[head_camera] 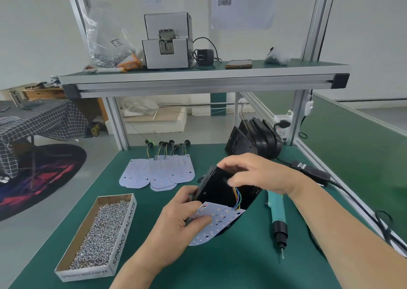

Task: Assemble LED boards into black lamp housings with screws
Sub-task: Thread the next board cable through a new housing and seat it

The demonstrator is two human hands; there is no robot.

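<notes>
Housing [218,189] held tilted at frame centre above worktop [220,266]: left hand [176,218] grips lower edge, thumb pinning LED board [220,221]; right hand [257,174] curls over top rim, probably steadying it to seat wires [237,198].

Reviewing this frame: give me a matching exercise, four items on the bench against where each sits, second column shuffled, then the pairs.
Items
1. box of screws
2. electric screwdriver
3. spare LED boards
4. phone

Places
A. on the upper shelf
B. fanned out at the far middle of the mat
C. lying on the mat, right of the black housing in hand
D. near left of the mat

Pairs: 1-D, 2-C, 3-B, 4-A
</notes>
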